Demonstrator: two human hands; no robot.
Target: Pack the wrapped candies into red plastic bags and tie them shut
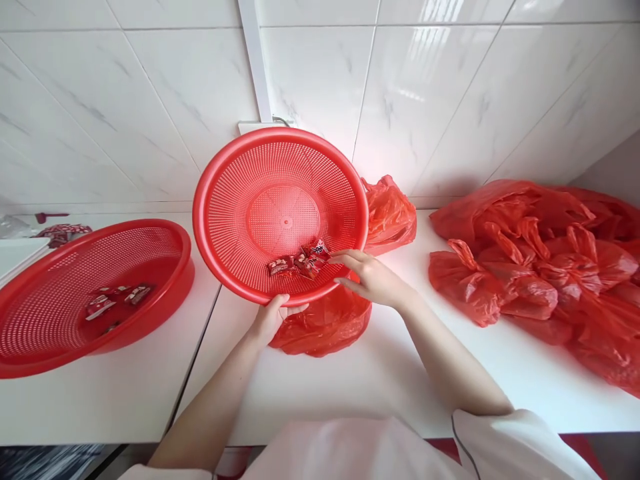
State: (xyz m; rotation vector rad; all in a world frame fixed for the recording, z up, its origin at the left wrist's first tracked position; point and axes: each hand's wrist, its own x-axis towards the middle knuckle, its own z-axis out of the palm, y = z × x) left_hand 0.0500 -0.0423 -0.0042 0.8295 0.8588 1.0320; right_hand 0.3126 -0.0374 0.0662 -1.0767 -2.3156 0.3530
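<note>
A round red plastic colander (285, 207) is tilted toward me above the table. My left hand (273, 320) grips its lower rim, thumb over the edge and fingers beneath. Several small red wrapped packets (303, 259) lie together at the low side of the bowl. My right hand (367, 275) reaches over the right rim with fingers apart; its fingertips are beside the packets, and I cannot tell whether they touch. Under the colander a red plastic bag (325, 323) rests on the table, partly hidden.
On the left stands another red colander (145, 320) with a few red packets (113, 301) inside. Several tied red bags (540, 280) are piled at the right. One more red bag (393, 217) sits near the tiled wall (310, 73). A seam crosses the white table (390, 387).
</note>
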